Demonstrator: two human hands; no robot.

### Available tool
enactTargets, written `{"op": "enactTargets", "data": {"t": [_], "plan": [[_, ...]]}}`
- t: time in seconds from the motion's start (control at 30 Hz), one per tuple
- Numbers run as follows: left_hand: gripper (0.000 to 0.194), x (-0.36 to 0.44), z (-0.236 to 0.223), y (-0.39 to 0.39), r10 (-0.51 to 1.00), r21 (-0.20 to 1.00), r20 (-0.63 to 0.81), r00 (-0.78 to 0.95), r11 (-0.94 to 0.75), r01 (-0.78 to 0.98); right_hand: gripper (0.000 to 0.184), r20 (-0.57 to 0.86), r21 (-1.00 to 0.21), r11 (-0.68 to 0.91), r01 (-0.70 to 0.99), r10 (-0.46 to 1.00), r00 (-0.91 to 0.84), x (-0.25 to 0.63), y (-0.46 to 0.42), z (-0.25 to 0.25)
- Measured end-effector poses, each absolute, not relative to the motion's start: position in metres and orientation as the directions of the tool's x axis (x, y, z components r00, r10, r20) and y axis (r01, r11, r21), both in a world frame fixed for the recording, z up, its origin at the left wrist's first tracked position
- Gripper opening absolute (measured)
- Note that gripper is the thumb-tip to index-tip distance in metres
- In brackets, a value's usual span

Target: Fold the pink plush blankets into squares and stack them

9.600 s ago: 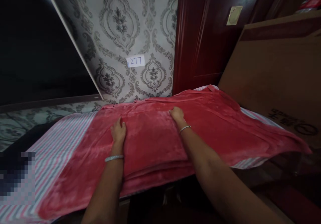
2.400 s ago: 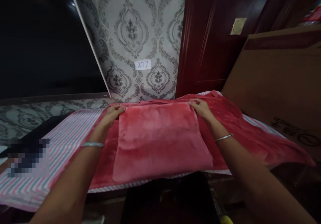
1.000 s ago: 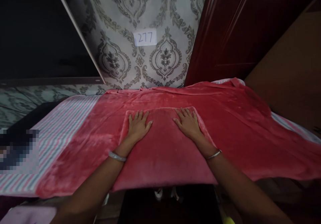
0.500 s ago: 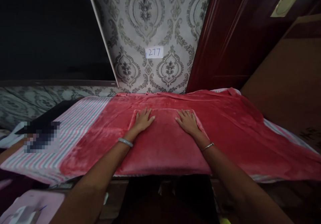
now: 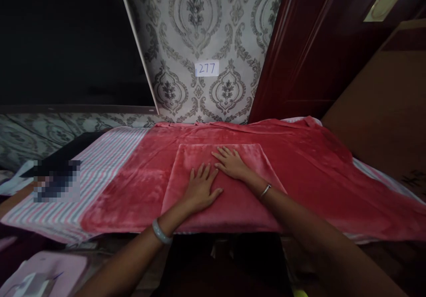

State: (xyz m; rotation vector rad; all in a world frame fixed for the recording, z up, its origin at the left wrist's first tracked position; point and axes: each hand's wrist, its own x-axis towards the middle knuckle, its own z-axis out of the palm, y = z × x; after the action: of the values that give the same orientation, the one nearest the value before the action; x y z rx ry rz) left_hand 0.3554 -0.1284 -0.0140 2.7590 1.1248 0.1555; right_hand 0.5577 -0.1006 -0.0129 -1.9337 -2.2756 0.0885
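A white paper label [image 5: 207, 68] on the patterned wall [image 5: 196, 30] bears the number 277, handwritten in blue ink. At the right edge, black printed marks [image 5: 414, 178] stand on the brown cardboard box [image 5: 382, 101]; they are dim and cut off by the picture's edge, so they cannot be read. A pale mark [image 5: 151, 110] on the television's lower frame [image 5: 100, 109] is too small to make out.

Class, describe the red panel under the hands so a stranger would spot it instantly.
Below the patterned wall, a wide red cloth covers part of a striped sheet. On it, beneath the left hand and right hand, lies a smaller red panel, set apart by its straight edges.
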Motion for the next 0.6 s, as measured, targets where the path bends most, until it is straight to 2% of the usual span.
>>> {"op": "enactTargets", "data": {"t": [0.27, 0.6], "plan": [[0.073, 0.359, -0.031, -0.128, 0.7, 0.117, 0.046, 0.713, -0.712, 0.692, 0.057, 0.142, -0.118, 0.158, 0.98, 0.98, -0.141, 0.558, -0.103, -0.041], [0.072, 0.361, -0.032, -0.127, 0.707, 0.112, 0.04, 0.706, -0.706, 0.7, 0.058, 0.099, -0.14, 0.14, 0.98, 0.987, -0.127, 0.557, -0.102, -0.03]]}}
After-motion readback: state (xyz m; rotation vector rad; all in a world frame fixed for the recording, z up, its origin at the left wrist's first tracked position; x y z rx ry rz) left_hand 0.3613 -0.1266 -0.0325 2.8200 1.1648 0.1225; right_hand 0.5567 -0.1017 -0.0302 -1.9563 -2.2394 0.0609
